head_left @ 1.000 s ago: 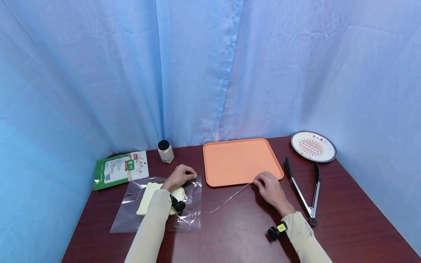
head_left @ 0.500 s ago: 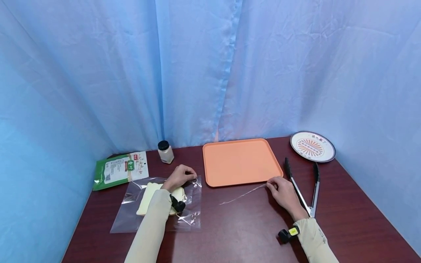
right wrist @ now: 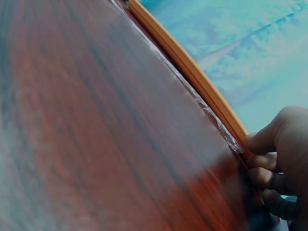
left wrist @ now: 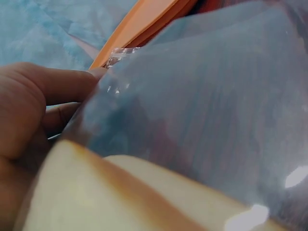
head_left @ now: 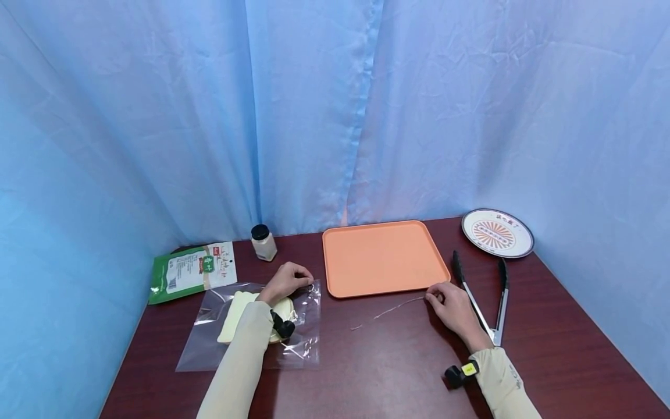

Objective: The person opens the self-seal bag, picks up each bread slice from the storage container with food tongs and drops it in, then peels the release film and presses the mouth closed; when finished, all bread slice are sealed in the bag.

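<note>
Slices of bread (head_left: 237,317) lie inside a clear plastic bag (head_left: 309,326) flat on the table's left side. My left hand (head_left: 285,283) pinches the bag's far right corner between thumb and finger; the left wrist view shows the bread (left wrist: 96,192) close beneath the film. Near the tray's front right corner, my right hand (head_left: 451,305) pinches one end of a thin clear plastic strip (head_left: 389,310). The strip trails left toward the bag, its free end apart from it. In the right wrist view the crinkled strip (right wrist: 211,115) runs along the tray's edge.
An orange tray (head_left: 384,259) lies at the back middle. Tongs (head_left: 473,302) are spread beside my right hand, with a patterned plate (head_left: 497,234) behind them. A black-capped jar (head_left: 264,244) and a green-and-white packet (head_left: 193,270) stand and lie at the back left.
My right hand has moved right, toward the tongs, drawing the strip along with it; in the last half second it hardly moved. My left hand and the bag have stayed put.
</note>
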`<action>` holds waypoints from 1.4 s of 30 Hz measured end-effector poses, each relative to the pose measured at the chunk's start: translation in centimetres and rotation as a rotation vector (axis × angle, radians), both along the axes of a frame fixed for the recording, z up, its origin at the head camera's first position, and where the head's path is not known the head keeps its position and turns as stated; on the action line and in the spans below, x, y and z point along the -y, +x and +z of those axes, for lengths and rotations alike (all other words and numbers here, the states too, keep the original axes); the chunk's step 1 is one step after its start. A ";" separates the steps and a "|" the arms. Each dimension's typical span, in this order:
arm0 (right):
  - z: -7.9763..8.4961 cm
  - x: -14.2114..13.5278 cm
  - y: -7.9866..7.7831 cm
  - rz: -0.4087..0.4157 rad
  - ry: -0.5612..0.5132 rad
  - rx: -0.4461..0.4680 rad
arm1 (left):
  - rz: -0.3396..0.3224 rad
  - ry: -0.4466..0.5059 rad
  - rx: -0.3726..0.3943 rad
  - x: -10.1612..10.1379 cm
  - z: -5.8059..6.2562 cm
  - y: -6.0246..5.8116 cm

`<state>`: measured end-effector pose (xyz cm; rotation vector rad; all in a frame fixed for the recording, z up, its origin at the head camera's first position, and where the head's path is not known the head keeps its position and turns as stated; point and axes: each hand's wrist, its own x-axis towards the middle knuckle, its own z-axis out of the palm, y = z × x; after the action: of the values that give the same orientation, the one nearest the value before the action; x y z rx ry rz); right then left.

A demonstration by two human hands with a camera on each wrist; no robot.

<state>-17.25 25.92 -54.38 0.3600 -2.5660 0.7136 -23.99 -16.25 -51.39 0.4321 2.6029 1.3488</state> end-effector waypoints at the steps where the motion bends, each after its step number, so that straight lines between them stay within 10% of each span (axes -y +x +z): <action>1: 0.1 0.0 0.0 0.001 0.002 -0.002 | 0.001 0.005 0.002 0.0 0.0 0.0; 25: 2.7 6.5 1.6 0.190 0.020 -0.141 | 0.100 0.120 -0.033 1.5 2.8 0.3; 42: 3.0 14.2 4.3 0.428 0.106 -0.190 | 0.037 -0.112 -0.180 6.0 4.9 4.0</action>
<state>-12.99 11.72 -51.41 0.9834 -2.3712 0.6497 -20.04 -22.30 -46.50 0.5120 2.8282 1.2196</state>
